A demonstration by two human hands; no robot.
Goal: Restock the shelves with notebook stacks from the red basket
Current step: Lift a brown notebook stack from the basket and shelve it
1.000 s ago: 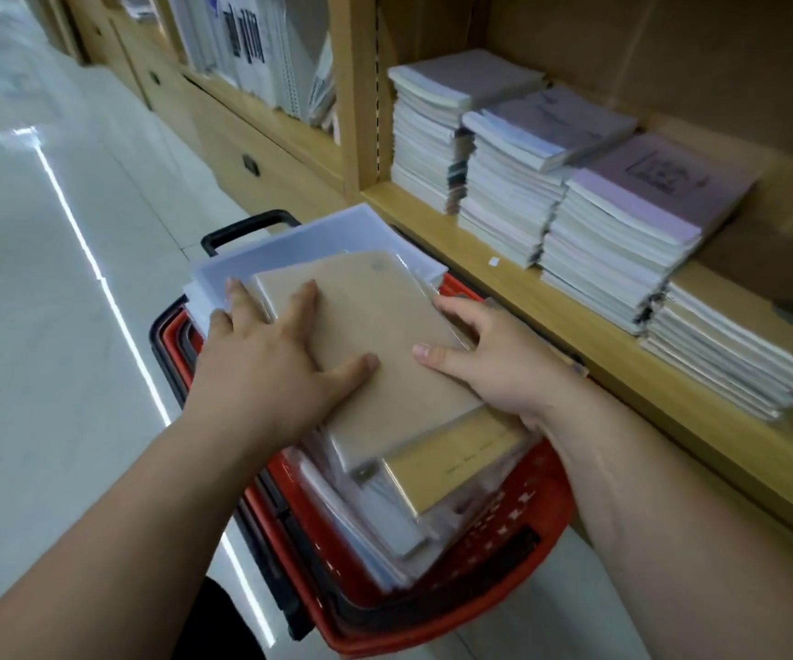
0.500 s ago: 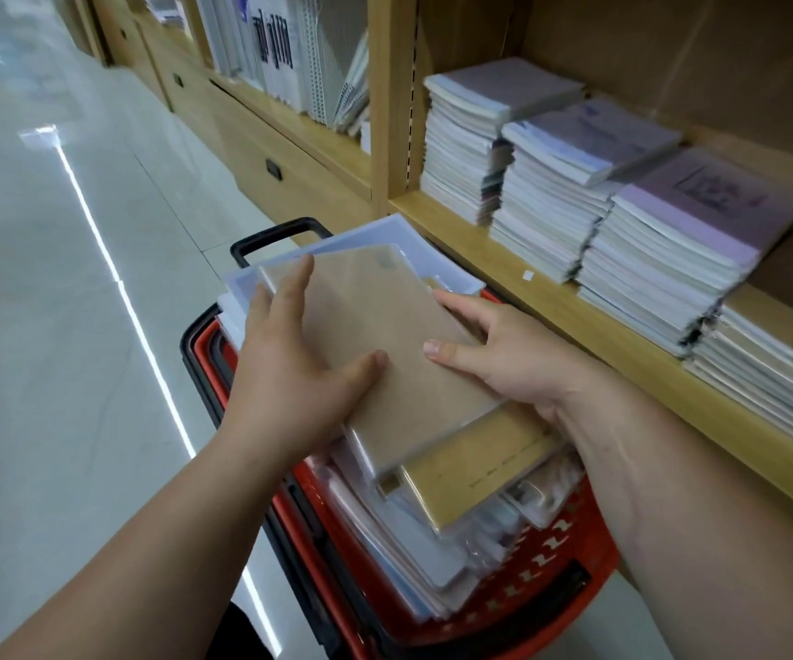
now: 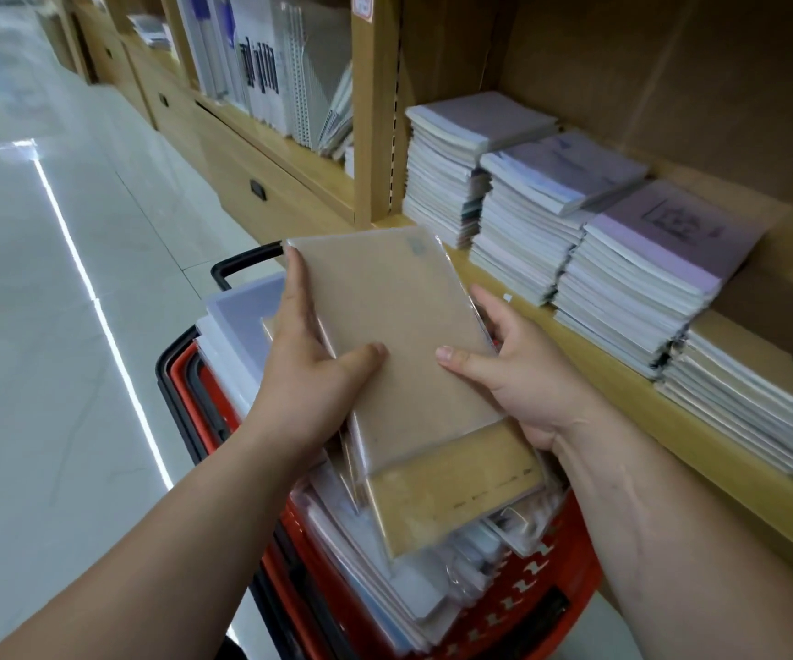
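**Head view: lifting a stack out of the basket.** Both hands take a film-wrapped brown notebook stack (image 3: 399, 326) from the heaped red basket (image 3: 532, 607).

- **Grip:** The left hand (image 3: 308, 378) holds the stack's left long edge, with the thumb across the cover and the fingers stretched along the side. The right hand (image 3: 523, 383) holds the opposite edge, thumb on the cover and fingers reaching beneath. Each grip is therefore clamped on the stack.
- **Position of the stack:** It is tilted. Its far end is raised above the basket and near the front edge of the shelf (image 3: 632, 397). Its near end appears to rest on a yellowish pack (image 3: 451, 497) below. Whether the far corner touches the shelf cannot be told.
- **Surroundings:** The basket stands just beside the shelf unit. It holds a clear plastic case (image 3: 242, 316) and many more wrapped packs. On the shelf, lilac-covered stacks (image 3: 527, 192) stand side by side, with a further stack (image 3: 742, 407) at their right.
- **Progress, as judged:** The shelf is partly stocked. The present stack is lifted but not yet placed, and most of the basket's load remains to be shelved. The task appears nearer its start than its end.
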